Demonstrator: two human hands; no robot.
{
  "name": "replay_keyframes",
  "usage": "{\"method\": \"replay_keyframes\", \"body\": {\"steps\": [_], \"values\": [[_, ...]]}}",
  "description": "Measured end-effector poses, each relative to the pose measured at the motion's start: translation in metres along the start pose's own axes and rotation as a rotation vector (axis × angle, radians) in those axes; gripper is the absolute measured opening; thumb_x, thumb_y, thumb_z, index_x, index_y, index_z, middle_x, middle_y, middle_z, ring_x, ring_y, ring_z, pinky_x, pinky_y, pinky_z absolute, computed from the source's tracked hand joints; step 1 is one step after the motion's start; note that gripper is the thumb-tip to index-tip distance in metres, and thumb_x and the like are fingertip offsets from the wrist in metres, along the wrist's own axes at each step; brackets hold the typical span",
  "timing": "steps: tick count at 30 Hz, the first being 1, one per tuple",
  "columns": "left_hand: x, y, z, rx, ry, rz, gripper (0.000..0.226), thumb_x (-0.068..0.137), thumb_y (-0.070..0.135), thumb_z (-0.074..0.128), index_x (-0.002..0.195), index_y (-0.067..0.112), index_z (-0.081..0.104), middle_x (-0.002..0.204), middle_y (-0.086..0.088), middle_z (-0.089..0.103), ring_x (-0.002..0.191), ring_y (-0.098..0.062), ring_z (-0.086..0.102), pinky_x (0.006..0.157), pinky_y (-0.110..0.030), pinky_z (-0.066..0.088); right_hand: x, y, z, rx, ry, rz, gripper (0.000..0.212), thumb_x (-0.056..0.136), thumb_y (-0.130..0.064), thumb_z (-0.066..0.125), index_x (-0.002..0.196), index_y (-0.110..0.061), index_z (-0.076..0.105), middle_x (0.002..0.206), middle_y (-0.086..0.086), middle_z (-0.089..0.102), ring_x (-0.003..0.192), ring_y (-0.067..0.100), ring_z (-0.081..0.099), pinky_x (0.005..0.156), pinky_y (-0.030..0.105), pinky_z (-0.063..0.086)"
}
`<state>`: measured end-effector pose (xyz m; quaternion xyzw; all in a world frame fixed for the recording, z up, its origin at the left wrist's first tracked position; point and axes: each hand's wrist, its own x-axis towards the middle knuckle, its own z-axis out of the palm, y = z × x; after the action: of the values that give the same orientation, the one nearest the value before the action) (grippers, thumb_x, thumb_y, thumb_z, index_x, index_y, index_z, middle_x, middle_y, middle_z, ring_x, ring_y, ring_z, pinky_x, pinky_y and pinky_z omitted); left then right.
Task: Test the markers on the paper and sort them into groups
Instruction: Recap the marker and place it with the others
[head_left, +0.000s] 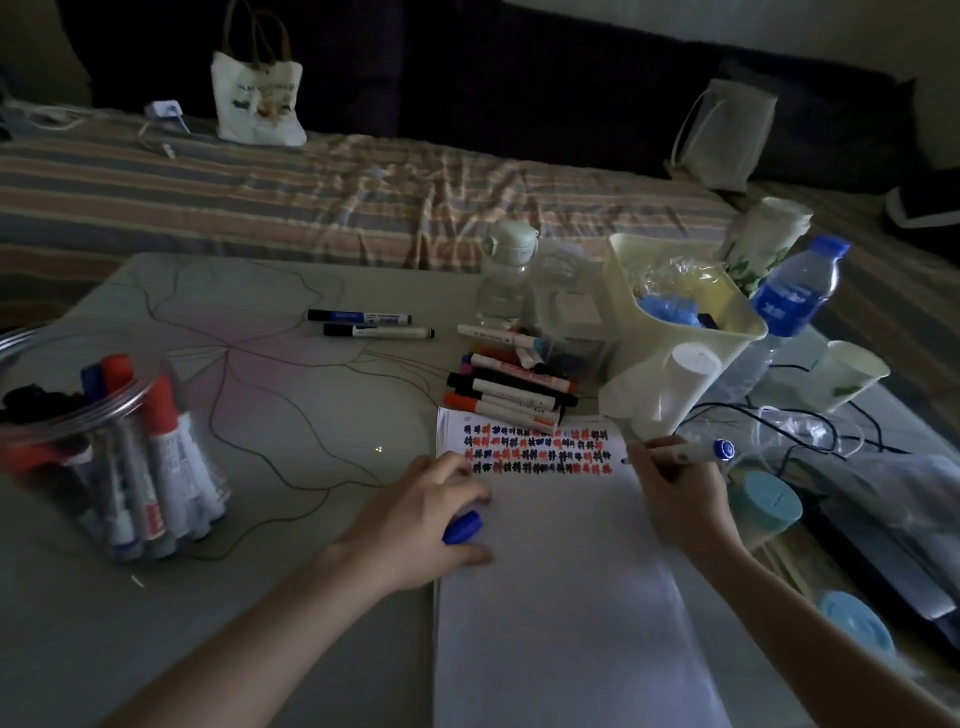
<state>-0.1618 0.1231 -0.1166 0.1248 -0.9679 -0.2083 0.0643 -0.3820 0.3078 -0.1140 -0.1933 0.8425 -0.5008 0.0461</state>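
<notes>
Right hand (675, 493) pinching white marker (685, 453), tip at smooth paper (561, 597) edge; left hand (426, 525) curled round glossy blue cap (463, 527).

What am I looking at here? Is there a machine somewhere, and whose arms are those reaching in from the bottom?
There is no machine. One camera worn on a person's head looks forward and down, so the arms are that person's own. The right hand holds an uncapped blue marker with its tip at the edge of the paper, beside rows of red, blue and black test marks. The left hand rests at the paper's edge and holds a blue cap. On the table stand a clear jar of markers, a pile of markers above the paper, and two markers lying apart. A bed lies behind.
</notes>
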Motion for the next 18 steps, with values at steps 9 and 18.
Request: {"method": "replay_keyframes", "body": {"steps": [9, 18], "values": [[0.002, -0.005, 0.004, -0.035, -0.003, -0.003, 0.063, 0.074, 0.063, 0.069, 0.127, 0.034, 0.053, 0.135, 0.017, 0.029, 0.118, -0.004, 0.034, 0.088, -0.025, 0.047, 0.003, 0.011, 0.008, -0.054, 0.086, 0.000, 0.026, 0.087, -0.039, 0.070, 0.070, -0.019, 0.070, 0.055, -0.014, 0.065, 0.055, -0.010, 0.060, 0.043, 0.004, 0.038], [0.001, -0.004, 0.003, -0.023, -0.019, -0.008, 0.063, 0.076, 0.063, 0.067, 0.129, 0.034, 0.051, 0.137, 0.015, 0.028, 0.121, -0.005, 0.033, 0.090, -0.025, 0.048, 0.000, 0.010, 0.008, -0.161, 0.066, -0.016, 0.029, 0.089, -0.044, 0.065, 0.068, -0.023, 0.065, 0.056, -0.013, 0.063, 0.052, -0.001, 0.059, 0.048, 0.014, 0.038]]}}
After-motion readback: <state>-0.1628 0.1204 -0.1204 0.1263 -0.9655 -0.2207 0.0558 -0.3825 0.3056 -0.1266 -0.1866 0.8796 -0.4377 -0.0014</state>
